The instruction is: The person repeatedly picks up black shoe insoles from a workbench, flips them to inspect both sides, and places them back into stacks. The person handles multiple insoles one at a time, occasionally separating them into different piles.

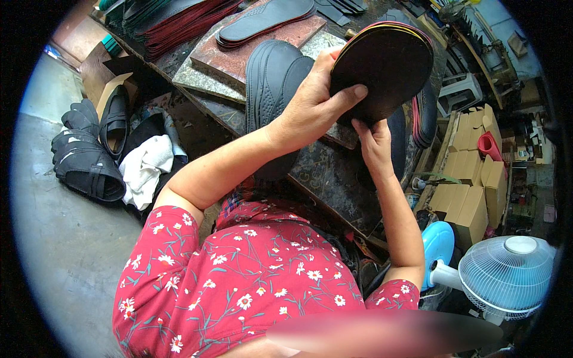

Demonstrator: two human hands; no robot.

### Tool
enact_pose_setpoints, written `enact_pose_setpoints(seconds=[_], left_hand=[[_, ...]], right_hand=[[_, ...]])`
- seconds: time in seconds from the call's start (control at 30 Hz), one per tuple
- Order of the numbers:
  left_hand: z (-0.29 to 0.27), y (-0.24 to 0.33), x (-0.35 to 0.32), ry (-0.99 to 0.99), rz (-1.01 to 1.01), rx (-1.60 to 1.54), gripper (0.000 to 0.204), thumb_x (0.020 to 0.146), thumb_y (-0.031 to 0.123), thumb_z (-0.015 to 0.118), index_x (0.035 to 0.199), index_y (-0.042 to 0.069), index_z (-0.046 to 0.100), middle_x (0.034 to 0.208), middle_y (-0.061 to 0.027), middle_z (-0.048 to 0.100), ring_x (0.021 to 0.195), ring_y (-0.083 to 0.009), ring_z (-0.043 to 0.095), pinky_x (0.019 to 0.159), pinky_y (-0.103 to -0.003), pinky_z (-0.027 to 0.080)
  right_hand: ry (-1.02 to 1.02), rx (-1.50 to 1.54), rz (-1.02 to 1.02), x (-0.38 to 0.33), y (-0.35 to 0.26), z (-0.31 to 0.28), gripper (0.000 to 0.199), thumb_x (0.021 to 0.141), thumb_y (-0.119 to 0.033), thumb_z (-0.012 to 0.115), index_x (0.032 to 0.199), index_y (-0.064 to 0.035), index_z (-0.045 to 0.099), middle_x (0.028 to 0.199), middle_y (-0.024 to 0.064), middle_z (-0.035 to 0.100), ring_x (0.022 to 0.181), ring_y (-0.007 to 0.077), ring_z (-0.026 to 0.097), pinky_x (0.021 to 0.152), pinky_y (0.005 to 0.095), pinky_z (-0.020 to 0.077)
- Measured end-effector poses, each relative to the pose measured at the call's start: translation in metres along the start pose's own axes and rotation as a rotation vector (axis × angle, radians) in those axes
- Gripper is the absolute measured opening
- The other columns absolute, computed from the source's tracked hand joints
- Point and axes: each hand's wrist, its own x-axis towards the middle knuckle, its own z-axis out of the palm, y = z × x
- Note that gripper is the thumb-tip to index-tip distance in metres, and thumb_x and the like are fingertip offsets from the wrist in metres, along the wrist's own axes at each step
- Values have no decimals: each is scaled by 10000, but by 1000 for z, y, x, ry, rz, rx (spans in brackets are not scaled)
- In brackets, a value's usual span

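Note:
A stack of black insoles [388, 68], with thin yellow and red layers showing along its edge, is held up over the workbench [334, 179]. My left hand [307, 113] grips its left side, thumb across the dark face and fingers behind. At the lower end, my right hand [376, 146] pinches the insoles between thumb and fingers; part of that grip is hidden. Just left of the stack lie overlapping black insoles [267, 83] with dotted patterns. More insoles [265, 22] rest on a reddish stone slab [218, 59]. Pink-edged insoles [425, 116] stand at the bench's right side.
Dark red-edged piles [191, 24] cover the bench's far left. Black shoes [89, 155] and a white cloth [146, 170] are at the left by the floor. Cardboard boxes [459, 206], a white plastic stool [459, 92] and a blue-white fan [507, 277] stand to the right.

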Motion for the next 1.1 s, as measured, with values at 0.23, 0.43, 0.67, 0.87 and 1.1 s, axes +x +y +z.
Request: enact_pose_setpoints(seconds=[0.23, 0.43, 0.67, 0.87, 1.1], left_hand=[[-10, 3, -28, -52, -348, -202, 525, 913, 131, 616, 1366, 19, 377, 1176, -43, 561, 1007, -104, 528, 838, -253, 440], [-33, 12, -54, 32, -713, -129, 500, 854, 109, 631, 1305, -9, 451, 1134, -57, 610, 933, -97, 583, 706, -210, 474], [-37, 14, -70, 30, -639, -184, 493, 874, 64, 610, 1328, -8, 430, 1201, -68, 587, 1053, -122, 568, 901, -275, 469], [-42, 16, -74, 60, -672, -244, 493, 877, 40, 600, 1332, -13, 420, 1215, -86, 580, 1077, -145, 569, 916, -291, 474], [-43, 16, -74, 118, -680, -255, 486, 879, 34, 596, 1328, -14, 416, 1212, -92, 578, 1077, -155, 572, 923, -301, 474]], right_hand=[[-104, 231, 148, -45, -38, 15, 469, 919, -40, 593, 1357, 8, 430, 1237, 82, 587, 1101, 132, 543, 972, 281, 417], [-60, -874, -108, -51, -60, -36, 354, 834, -219, 701, 1150, -76, 626, 991, 90, 627, 948, 218, 601, 752, 307, 488], [179, -1224, 323, -59, -24, -80, 584, 748, -410, 746, 1212, -106, 564, 1126, 156, 626, 1072, 338, 565, 904, 441, 456], [416, -457, 427, -60, -13, -109, 490, 751, -265, 767, 1164, -72, 585, 962, 72, 614, 729, 141, 571, 684, 284, 486], [194, -1125, 371, -81, -38, -72, 549, 814, -362, 682, 1307, -176, 527, 1265, 183, 505, 1054, 365, 590, 879, 452, 487]])
